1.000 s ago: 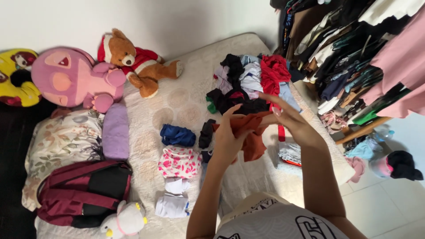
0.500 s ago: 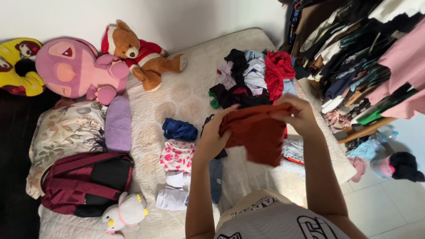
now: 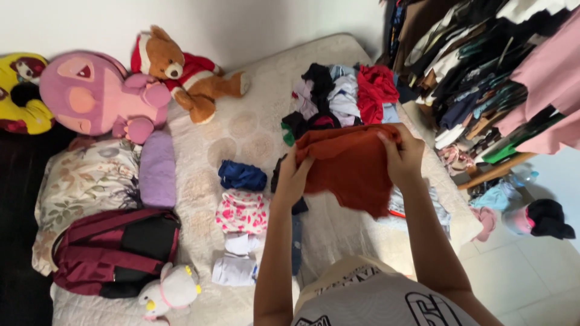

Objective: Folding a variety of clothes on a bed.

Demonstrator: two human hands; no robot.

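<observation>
Both hands hold a rust-red garment [image 3: 350, 166] spread out above the bed [image 3: 260, 127]. The left hand [image 3: 294, 178] and the right hand [image 3: 402, 158] each have their fingers closed on its top edge. Folded pieces already lie in a row: a blue bundle [image 3: 241, 175], a pink floral one [image 3: 243, 211], a white one [image 3: 234, 268]. An unsorted clothes pile [image 3: 344, 99] remains beyond.

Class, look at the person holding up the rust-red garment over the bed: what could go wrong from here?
1. The rust-red garment is pinched only at its top corners by the left hand and right hand, so it might slip.
2. Its hanging hem could brush and disturb the folded items lined up below.
3. The unsorted clothes pile lies close behind; pieces may get mixed.
</observation>
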